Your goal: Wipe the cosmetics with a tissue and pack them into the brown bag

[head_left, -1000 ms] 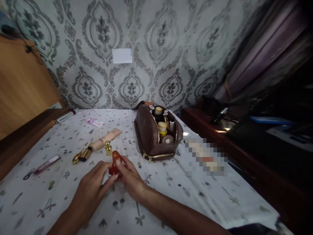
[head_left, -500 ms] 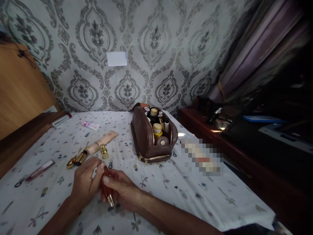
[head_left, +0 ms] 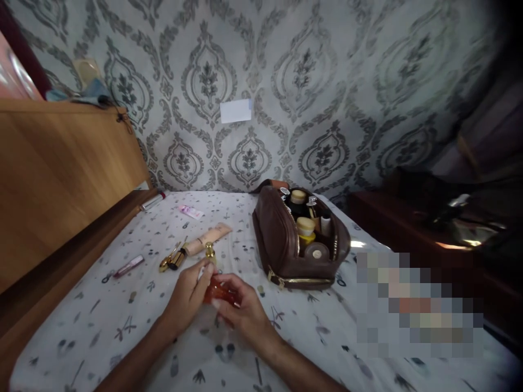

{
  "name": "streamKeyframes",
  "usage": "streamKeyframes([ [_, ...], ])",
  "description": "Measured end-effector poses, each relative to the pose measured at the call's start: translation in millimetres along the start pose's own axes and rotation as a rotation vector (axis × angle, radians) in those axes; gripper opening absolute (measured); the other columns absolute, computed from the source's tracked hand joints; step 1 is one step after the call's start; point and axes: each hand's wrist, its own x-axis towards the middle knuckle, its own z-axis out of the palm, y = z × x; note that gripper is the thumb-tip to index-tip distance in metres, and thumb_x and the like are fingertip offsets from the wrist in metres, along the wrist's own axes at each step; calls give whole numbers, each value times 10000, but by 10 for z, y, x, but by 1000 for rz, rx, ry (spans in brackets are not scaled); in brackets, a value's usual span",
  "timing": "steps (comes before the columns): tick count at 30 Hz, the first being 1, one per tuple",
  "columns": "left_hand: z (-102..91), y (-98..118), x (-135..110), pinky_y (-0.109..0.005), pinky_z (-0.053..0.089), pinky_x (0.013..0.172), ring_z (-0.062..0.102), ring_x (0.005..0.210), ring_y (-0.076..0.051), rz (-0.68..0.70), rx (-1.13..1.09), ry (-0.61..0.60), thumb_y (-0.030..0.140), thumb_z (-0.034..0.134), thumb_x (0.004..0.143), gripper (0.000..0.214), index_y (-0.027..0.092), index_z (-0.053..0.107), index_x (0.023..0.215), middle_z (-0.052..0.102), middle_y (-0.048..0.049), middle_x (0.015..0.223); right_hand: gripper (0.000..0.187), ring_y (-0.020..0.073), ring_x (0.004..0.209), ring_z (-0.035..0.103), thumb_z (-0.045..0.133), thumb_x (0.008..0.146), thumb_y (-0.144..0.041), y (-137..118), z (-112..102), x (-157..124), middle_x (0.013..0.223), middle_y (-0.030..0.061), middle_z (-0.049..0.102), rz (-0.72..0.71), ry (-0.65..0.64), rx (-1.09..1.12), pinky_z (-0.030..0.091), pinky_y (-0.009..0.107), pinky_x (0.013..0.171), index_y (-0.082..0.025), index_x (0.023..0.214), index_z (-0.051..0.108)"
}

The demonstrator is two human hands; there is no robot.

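Note:
Both hands hold a small amber-red bottle above the patterned white cloth. My left hand is closed at its upper left end, thumb and fingertips together. My right hand wraps around its body, thumb along the near side. Fingers hide parts of both ends. Just beyond the hands stands a small gold piece like a cap. Behind it lies a beige squeeze tube, beside a black-and-gold cosmetic tube and a slim gold item.
An open brown leather toiletry bag holding several jars and bottles stands right of the hands. A lip gloss tube and a pink-white tube lie on the left. A pixelated patch covers something at the right.
The view has turned left, so everything sits farther right in the picture. The bottle has turned from steeply slanted to nearly level, still held by both hands.

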Motion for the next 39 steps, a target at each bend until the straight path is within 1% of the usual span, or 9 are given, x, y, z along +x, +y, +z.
streamKeyframes([
  [4, -46, 36, 48, -287, 456, 668, 561, 681, -171, -86, -176, 117, 554, 446, 916, 422, 188, 605, 780, 595, -6, 714, 404, 109, 515, 536, 822, 657, -493, -43, -46, 41, 660, -22, 625, -8, 117, 97, 408, 228, 475, -194, 831, 614],
  [8, 22, 23, 52, -237, 418, 472, 534, 532, -137, -405, -407, 72, 656, 560, 798, 482, 178, 622, 786, 590, 15, 628, 396, 111, 499, 516, 844, 633, -460, -120, -61, 33, 635, -31, 632, -73, 147, 17, 449, 256, 504, -206, 876, 662],
  [12, 167, 17, -2, -184, 344, 358, 516, 437, -103, -608, -606, 156, 666, 672, 687, 507, 179, 593, 807, 583, 33, 602, 411, 141, 602, 611, 852, 643, -398, -165, -27, -12, 820, 4, 690, -82, 91, 71, 514, 292, 594, -218, 962, 666],
  [17, 303, -9, -56, -177, 262, 317, 423, 350, -79, -666, -750, 83, 722, 651, 669, 578, 164, 586, 807, 529, 48, 511, 336, 202, 793, 659, 781, 735, -397, -185, -24, -32, 1015, 43, 613, -185, 10, -81, 551, 356, 700, -229, 1013, 700],
  [21, 244, 45, -81, -256, 516, 569, 614, 621, -142, -428, -466, 153, 694, 519, 820, 531, 175, 628, 856, 656, -25, 742, 206, 212, 1015, 582, 679, 846, -367, -220, -51, -52, 1038, 51, 623, -416, 52, -396, 447, 354, 941, -222, 992, 663],
  [25, 183, 203, -141, -367, 407, 1071, 578, 1171, -221, -69, -156, 219, 605, 351, 946, 515, 191, 641, 1045, 668, -90, 1173, 186, 143, 732, 499, 585, 911, -372, -191, -52, -105, 784, -19, 545, -370, -1, -546, 419, 263, 714, -204, 853, 529],
  [30, 158, 284, -215, -391, 485, 980, 636, 1090, -250, -34, -103, 109, 552, 292, 971, 534, 167, 648, 1073, 707, -105, 1112, 179, 132, 710, 479, 655, 857, -327, -148, -29, -124, 768, -31, 526, -420, -26, -582, 398, 235, 648, -190, 834, 542],
  [34, -40, 313, -192, -334, 497, 950, 652, 1050, -229, 157, 159, 162, 484, 480, 924, 348, 216, 673, 1035, 707, -63, 1096, 210, 145, 745, 569, 790, 752, -308, -209, 2, -124, 782, -24, 590, -410, 94, -621, 439, 242, 691, -188, 844, 643],
  [39, -275, 406, -115, -198, 534, 750, 707, 814, -162, 308, 359, -70, 437, 576, 894, 213, 285, 673, 1006, 748, 17, 950, 357, 170, 803, 665, 795, 744, -455, -434, -100, -255, 869, 24, 677, -458, 112, -726, 521, 253, 738, -201, 980, 711],
])
